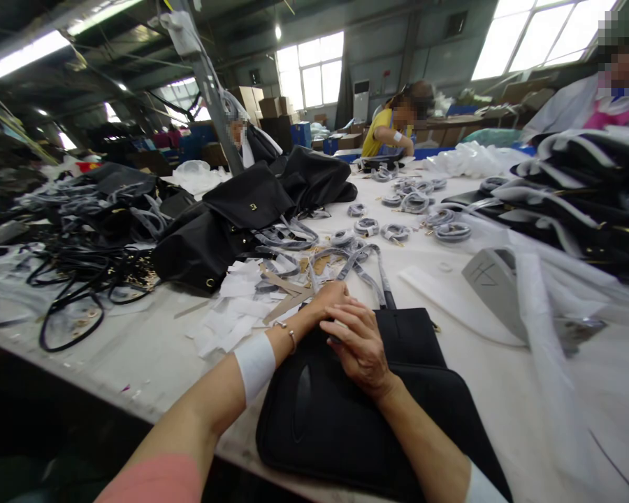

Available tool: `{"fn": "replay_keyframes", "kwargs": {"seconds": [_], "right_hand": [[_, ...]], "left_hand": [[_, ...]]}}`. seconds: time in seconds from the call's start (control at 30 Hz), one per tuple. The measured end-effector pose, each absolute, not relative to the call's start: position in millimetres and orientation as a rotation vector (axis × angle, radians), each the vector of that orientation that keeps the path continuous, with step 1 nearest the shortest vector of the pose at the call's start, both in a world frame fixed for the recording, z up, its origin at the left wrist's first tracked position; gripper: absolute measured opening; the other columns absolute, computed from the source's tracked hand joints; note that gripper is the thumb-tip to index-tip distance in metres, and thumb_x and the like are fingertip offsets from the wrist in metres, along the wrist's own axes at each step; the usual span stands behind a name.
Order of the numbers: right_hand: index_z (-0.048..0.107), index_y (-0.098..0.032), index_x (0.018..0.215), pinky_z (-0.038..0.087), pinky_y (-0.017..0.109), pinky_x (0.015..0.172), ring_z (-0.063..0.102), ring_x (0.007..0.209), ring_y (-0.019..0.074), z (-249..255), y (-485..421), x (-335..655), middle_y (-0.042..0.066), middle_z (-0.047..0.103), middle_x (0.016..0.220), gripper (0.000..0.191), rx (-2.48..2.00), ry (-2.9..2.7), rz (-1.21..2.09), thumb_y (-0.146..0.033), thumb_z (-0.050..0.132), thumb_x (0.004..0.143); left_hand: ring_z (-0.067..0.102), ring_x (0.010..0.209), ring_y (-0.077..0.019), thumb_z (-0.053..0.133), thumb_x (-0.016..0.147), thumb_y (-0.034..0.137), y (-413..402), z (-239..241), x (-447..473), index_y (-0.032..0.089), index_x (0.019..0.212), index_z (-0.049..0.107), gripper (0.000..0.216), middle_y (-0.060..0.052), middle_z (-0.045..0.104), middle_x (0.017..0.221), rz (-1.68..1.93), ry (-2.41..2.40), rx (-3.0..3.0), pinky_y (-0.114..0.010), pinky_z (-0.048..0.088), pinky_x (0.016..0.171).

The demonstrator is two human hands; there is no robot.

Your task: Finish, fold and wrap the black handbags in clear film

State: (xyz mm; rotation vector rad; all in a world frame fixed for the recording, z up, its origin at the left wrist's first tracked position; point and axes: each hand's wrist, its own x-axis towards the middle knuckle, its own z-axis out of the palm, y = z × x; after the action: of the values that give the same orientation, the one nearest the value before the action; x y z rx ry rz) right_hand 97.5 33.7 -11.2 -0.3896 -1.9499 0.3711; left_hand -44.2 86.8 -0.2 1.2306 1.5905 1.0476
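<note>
From where I stand, the black bag (340, 426) lies flat at the near edge of the table (157, 367), directly under the worker's two hands. Its long axis is hard to judge, since both forearms cross over it. The right hand (364, 346) is the nearer one, bent low above the bag's upper part; the left hand (338, 297) reaches to the bag's far edge, the right one's fingers lapping over it. Both sets of fingers look curled, but I cannot tell whether either grips anything, as whatever is beneath them is hidden.

Just beyond the bag's far edge, a plastic-wrapped strap (382, 276) runs up close past the hands, the nearest thing in their way on that side. Left of it and beyond the bag, white paper pieces (228, 318) and a brown card piece (288, 300) lie loose. Further beyond the bag are coiled straps (367, 227) and, to their left, a heap of black bags (251, 199). Right of the bag and farther off stand a grey panel (495, 279) and a stack of dark bags (581, 216), both well apart from the hands
</note>
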Motion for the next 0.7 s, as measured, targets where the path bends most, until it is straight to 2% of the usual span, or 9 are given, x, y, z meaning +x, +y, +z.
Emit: {"fn": "replay_keyframes", "kwargs": {"seconds": [0.1, 0.23, 0.3, 0.5, 0.7], "right_hand": [[0.067, -0.031, 0.115, 0.046, 0.048, 0.099, 0.061, 0.111, 0.0257, -12.9, 37.5, 99.5, 0.005, 0.068, 0.117, 0.028, -0.517, -1.708, 0.578, -0.022, 0.052, 0.092], [0.068, -0.027, 0.112, 0.052, 0.044, 0.093, 0.064, 0.106, 0.0256, -15.8, 41.7, 98.5, 0.006, 0.069, 0.113, 0.025, -0.626, -1.447, 0.888, -0.030, 0.050, 0.094], [0.068, -0.026, 0.112, 0.053, 0.043, 0.091, 0.065, 0.104, 0.0256, -16.7, 42.0, 98.3, 0.007, 0.071, 0.110, 0.025, -0.683, -1.344, 0.961, -0.033, 0.051, 0.094], [0.068, -0.026, 0.114, 0.052, 0.043, 0.095, 0.067, 0.103, 0.0247, -14.3, 38.4, 104.7, 0.005, 0.073, 0.107, 0.026, -0.580, -1.472, 0.837, -0.022, 0.053, 0.093], [0.061, -0.027, 0.127, 0.053, 0.041, 0.094, 0.066, 0.106, 0.0236, -6.8, 34.8, 101.5, 0.007, 0.072, 0.108, 0.044, -0.244, -1.879, 0.552, -0.009, 0.057, 0.087]], "left_hand": [[0.064, 0.082, -0.0156, 0.069, 0.069, 0.011, 96.5, 12.3, -54.7, 0.017, 0.072, 0.066, 0.007, -0.001, 0.068, 0.073, 1.013, 1.611, 1.393, -0.019, 0.044, 0.070], [0.065, 0.098, -0.0185, 0.061, 0.078, 0.018, 76.3, 26.8, -68.3, 0.022, 0.100, 0.072, 0.025, -0.002, 0.072, 0.099, 0.772, 1.217, 1.819, -0.024, 0.045, 0.089], [0.065, 0.101, -0.0196, 0.059, 0.082, 0.021, 64.5, 24.8, -67.8, 0.024, 0.111, 0.069, 0.030, -0.002, 0.072, 0.105, 0.683, 1.078, 1.944, -0.026, 0.046, 0.091], [0.066, 0.096, -0.0206, 0.047, 0.090, 0.019, 71.0, -6.3, -51.1, 0.022, 0.103, 0.071, 0.028, -0.006, 0.072, 0.103, 0.614, 1.450, 2.224, -0.027, 0.047, 0.086], [0.063, 0.098, -0.0246, 0.047, 0.087, 0.015, 85.0, -12.0, -47.9, 0.017, 0.107, 0.067, 0.028, -0.009, 0.069, 0.103, 0.326, 1.667, 2.346, -0.034, 0.049, 0.083]]}}
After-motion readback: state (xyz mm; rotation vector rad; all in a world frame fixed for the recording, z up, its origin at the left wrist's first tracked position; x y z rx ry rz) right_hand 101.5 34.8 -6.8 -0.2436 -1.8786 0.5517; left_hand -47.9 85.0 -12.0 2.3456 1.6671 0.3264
